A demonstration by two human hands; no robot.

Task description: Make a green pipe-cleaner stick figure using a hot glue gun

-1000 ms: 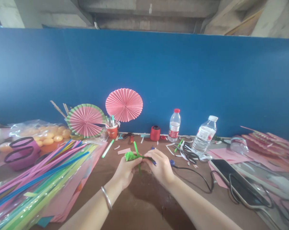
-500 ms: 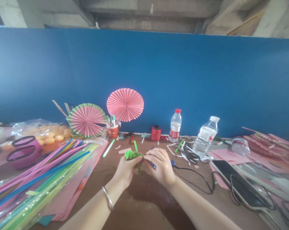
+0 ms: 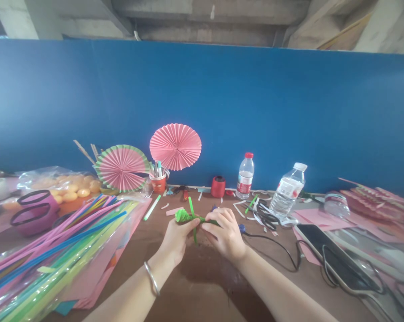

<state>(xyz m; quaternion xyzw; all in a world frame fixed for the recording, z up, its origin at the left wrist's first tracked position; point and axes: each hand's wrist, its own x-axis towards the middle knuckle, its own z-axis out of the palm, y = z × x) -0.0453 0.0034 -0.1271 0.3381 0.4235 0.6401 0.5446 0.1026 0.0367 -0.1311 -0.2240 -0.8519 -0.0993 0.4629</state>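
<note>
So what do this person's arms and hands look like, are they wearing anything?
Both forearms are bare, with no sleeves in view. The left hand has a thin silver-coloured bangle around the wrist. The right hand shows no ring, watch or glove that I can make out. No other markings are visible.

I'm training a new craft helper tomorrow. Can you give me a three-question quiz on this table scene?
1. True or false: both hands hold the green paper piece.
2. Which stands nearer the red spool: A) the red-capped bottle or B) the white-capped bottle?
3. Fill in: the bracelet is on the ___ wrist.

Key
1. True: the left hand and right hand both pinch it.
2. A
3. left
</note>
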